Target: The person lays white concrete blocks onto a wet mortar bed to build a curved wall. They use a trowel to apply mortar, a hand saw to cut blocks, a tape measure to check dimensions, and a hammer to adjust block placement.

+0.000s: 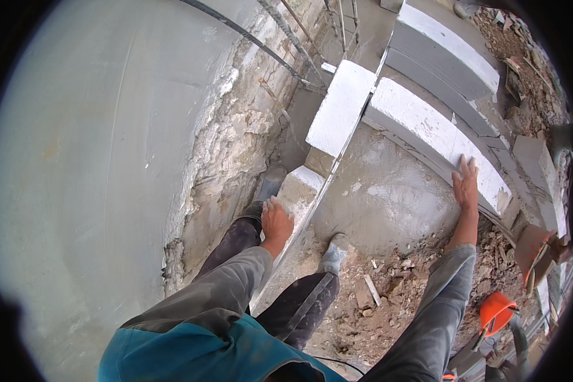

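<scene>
My right hand [466, 183] lies with fingers spread on the top and near edge of a long white-topped block [436, 130]. Beneath that block runs a course of grey masonry. My left hand [277, 223] rests beside a lower pale block [297, 191], with its fingers bent and slightly apart and nothing seen in them. A shorter white block [342, 108] sits farther out, between my two hands. A taut pale line [345, 145] passes along its right edge. My booted feet straddle the low wall.
A rough broken wall edge [213, 146] and a smooth grey slab [89, 159] lie to the left. Steel bars [286, 35] jut out at the top. Rubble [388, 293] covers the ground at lower right. Another person's orange helmet [495, 312] shows near the right edge.
</scene>
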### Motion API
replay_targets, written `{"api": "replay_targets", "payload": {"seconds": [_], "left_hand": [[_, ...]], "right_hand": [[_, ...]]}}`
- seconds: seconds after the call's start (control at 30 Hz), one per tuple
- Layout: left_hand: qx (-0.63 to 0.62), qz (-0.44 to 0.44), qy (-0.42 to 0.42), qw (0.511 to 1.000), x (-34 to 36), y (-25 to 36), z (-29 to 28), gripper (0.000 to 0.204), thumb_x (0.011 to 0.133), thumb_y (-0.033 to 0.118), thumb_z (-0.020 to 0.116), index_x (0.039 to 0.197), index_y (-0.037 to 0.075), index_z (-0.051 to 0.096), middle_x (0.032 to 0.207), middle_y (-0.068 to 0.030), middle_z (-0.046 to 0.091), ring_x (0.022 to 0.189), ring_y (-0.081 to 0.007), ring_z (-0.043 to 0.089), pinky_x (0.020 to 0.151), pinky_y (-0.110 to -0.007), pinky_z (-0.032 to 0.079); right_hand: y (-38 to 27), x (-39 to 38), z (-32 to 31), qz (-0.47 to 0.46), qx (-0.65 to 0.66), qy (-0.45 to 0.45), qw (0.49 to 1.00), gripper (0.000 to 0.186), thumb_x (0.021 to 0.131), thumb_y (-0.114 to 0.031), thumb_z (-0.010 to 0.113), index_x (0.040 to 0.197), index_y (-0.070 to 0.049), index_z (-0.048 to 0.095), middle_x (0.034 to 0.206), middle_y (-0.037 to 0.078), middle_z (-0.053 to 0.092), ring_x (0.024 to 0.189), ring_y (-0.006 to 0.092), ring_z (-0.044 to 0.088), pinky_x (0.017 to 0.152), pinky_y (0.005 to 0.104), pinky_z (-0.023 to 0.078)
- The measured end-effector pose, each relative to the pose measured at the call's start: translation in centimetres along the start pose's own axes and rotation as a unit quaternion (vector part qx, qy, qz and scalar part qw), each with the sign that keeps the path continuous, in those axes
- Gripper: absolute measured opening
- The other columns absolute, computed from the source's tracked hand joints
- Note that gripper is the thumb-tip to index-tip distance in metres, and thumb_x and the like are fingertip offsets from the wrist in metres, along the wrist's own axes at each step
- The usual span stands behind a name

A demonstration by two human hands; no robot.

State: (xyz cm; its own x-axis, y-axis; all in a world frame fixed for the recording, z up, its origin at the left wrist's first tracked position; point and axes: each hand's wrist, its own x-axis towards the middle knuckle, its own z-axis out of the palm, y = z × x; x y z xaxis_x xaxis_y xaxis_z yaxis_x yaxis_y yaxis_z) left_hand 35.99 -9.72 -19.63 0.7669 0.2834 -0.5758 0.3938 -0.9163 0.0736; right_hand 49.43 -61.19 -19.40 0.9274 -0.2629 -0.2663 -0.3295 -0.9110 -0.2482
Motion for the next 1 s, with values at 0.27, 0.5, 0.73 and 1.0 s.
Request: {"api": "replay_targets", "payload": {"seconds": [0.27, 0.5, 0.73, 1.0], "left_hand": [[-0.381, 0.119, -0.065, 0.915, 16.1, 3.5, -6.7, 0.064, 0.096, 0.042, 0.044, 0.134, -0.010, 0.049, 0.138, -0.0299, 0.049, 0.130, -0.0416, 0.046, 0.110, -0.041, 0.036], [-0.414, 0.160, -0.173, 0.879, 30.1, 9.1, -0.8, 0.081, 0.097, 0.060, 0.026, 0.142, -0.007, 0.039, 0.148, -0.0263, 0.040, 0.140, -0.0369, 0.036, 0.115, -0.038, 0.029], [-0.425, 0.167, -0.282, 0.844, 30.8, 13.0, -1.3, 0.083, 0.094, 0.064, 0.023, 0.144, 0.000, 0.040, 0.149, -0.0243, 0.040, 0.141, -0.0359, 0.035, 0.113, -0.038, 0.029], [-0.500, 0.135, -0.218, 0.827, 31.0, 13.1, 1.7, 0.085, 0.093, 0.067, 0.034, 0.137, -0.004, 0.050, 0.135, -0.0197, 0.056, 0.125, -0.0238, 0.051, 0.107, -0.034, 0.034]], "right_hand": [[-21.7, -6.9, 10.9, 0.141, 0.547, -0.083, 0.821, 0.067, 0.103, -0.047, 0.036, 0.145, 0.006, 0.038, 0.144, 0.024, 0.046, 0.136, 0.0367, 0.043, 0.111, 0.0465, 0.038], [-26.9, 3.6, 22.2, 0.276, 0.695, -0.090, 0.657, 0.063, 0.101, -0.045, 0.042, 0.141, 0.004, 0.042, 0.138, 0.019, 0.053, 0.123, 0.0299, 0.056, 0.100, 0.0409, 0.048], [-23.9, 4.1, 26.9, 0.275, 0.842, -0.095, 0.454, 0.050, 0.099, -0.038, 0.048, 0.131, 0.001, 0.052, 0.114, 0.012, 0.066, 0.096, 0.0263, 0.067, 0.075, 0.0376, 0.058], [-23.2, 3.0, 28.6, 0.289, 0.836, -0.106, 0.455, 0.051, 0.099, -0.038, 0.047, 0.131, 0.001, 0.052, 0.114, 0.012, 0.066, 0.096, 0.0253, 0.067, 0.076, 0.0373, 0.058]]}}
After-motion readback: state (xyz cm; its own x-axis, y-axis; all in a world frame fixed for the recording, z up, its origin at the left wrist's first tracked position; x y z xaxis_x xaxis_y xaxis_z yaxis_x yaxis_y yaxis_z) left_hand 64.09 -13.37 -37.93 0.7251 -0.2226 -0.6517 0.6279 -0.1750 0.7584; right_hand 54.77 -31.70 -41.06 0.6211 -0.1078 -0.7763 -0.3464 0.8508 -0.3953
